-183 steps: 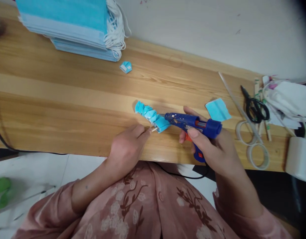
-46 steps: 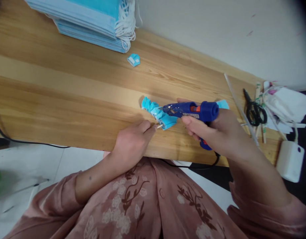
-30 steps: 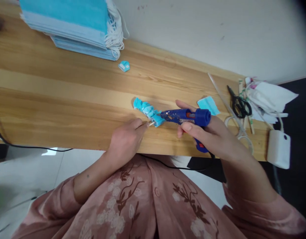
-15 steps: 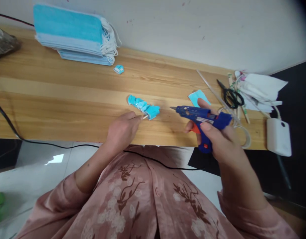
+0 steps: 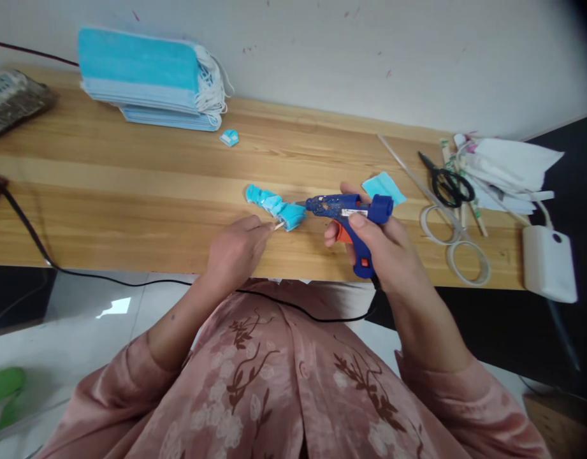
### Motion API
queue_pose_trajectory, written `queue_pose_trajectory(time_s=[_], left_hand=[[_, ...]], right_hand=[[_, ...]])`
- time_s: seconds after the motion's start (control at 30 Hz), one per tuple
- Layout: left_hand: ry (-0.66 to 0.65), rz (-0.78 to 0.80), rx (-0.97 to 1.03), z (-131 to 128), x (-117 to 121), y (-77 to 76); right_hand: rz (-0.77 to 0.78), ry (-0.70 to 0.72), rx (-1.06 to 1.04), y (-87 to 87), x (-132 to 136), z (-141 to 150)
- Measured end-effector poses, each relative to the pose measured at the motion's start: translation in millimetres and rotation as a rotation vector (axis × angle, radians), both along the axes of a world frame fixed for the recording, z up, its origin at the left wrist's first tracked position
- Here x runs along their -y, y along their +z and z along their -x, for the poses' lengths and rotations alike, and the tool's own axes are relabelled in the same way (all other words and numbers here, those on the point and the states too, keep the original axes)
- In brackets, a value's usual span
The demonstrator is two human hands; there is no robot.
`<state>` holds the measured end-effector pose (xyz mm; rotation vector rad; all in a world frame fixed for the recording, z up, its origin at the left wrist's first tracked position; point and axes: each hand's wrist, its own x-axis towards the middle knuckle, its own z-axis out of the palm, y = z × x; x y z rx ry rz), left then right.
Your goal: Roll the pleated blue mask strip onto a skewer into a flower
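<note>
Here, the left hand (image 5: 237, 248) has a narrow grip, pinching a pale stick (image 5: 279, 225) at the near end of a ruffled blue strip (image 5: 273, 205) that lies at the middle of the wooden worktop (image 5: 130, 223). The right hand's (image 5: 376, 239) grip is wrapped around a blue glue gun (image 5: 345, 208), its nozzle at the strip's right end. Behind them, on the left, sits a stack of blue face masks (image 5: 140, 70); on the right are a blue square (image 5: 384, 188), black scissors (image 5: 450, 186) and two tape rolls (image 5: 468, 262).
</note>
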<state>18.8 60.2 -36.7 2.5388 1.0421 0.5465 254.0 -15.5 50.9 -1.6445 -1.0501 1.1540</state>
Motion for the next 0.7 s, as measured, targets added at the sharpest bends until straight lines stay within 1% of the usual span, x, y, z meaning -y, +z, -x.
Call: queue_pose_trajectory(time_s=[0.17, 0.33, 0.57, 0.7], left_hand=[[0.001, 0.027, -0.016, 0.0, 0.6, 3.5], [-0.006, 0.023, -0.043, 0.2, 0.4, 5.9], [-0.024, 0.003, -0.019, 0.4, 0.4, 6.2], [-0.021, 0.010, -0.046, 0.3, 0.5, 9.4]], right_hand=[[0.027, -0.006, -0.040, 7.9, -10.2, -3.7], [0.070, 0.061, -0.035, 6.7, -18.7, -4.5], [0.014, 0.035, -0.033, 12.3, -25.7, -2.8], [0.015, 0.093, 0.005, 12.6, -33.0, -3.1]])
